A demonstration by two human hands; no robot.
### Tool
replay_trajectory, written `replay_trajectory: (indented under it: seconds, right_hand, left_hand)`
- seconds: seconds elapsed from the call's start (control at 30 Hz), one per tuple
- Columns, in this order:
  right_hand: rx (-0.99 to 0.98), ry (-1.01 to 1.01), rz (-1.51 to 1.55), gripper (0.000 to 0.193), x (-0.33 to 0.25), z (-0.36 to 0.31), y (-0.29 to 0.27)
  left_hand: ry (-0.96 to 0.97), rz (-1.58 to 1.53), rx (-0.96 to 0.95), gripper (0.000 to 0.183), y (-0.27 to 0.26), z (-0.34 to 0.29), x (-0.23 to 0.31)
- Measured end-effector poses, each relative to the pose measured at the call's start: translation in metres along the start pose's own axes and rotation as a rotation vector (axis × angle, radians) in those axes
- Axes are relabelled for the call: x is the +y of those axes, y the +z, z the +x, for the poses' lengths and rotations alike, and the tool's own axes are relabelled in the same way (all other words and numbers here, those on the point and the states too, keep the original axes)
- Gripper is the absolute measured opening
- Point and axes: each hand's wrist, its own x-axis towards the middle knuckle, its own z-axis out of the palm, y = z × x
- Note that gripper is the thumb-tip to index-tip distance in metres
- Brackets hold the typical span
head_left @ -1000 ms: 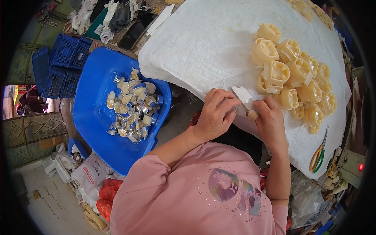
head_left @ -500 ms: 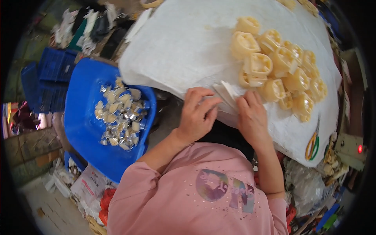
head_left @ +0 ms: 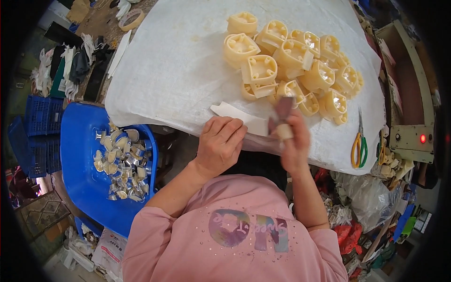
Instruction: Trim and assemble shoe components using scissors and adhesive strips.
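Right grip (head_left: 297, 141) holds blurred tool (head_left: 283, 109), dark-headed, pale-handled.

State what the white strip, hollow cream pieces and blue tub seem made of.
White strip: perhaps card or thin plastic, matte; no highlights show.
Hollow cream pieces: probably moulded plastic, slightly glossy; soft highlights, repeated shapes.
Blue tub: likely plastic, smooth; even colour, rounded corners.

Carrying, on the white-covered bench (head_left: 174, 70), a crowded cluster of hollow cream-coloured parts (head_left: 291, 52) toward the right; bearing scissors (head_left: 361, 135) with yellow and green handles beside the right edge; supporting a white strip (head_left: 237, 115) along the near edge.
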Motion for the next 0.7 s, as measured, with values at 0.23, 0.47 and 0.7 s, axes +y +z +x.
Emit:
replay_trajectory:
  seconds: [0.23,0.47,0.7]
  right_hand:
    - [0.391,-0.344,-0.482,0.013,-0.045,-0.001,-0.073]
    - [-0.103,-0.324,-0.683,0.042,-0.060,-0.006,-0.026]
    - [0.044,-0.234,-0.549,0.038,-0.036,0.002,-0.080]
  left_hand:
    - [-0.108,-0.153,-0.064,0.039,-0.011,0.022,0.015]
    - [-0.590,-1.189,-0.267,0.043,0.017,0.040,0.071]
    - [-0.883,-1.620,-0.284,0.044,0.023,0.052,0.056]
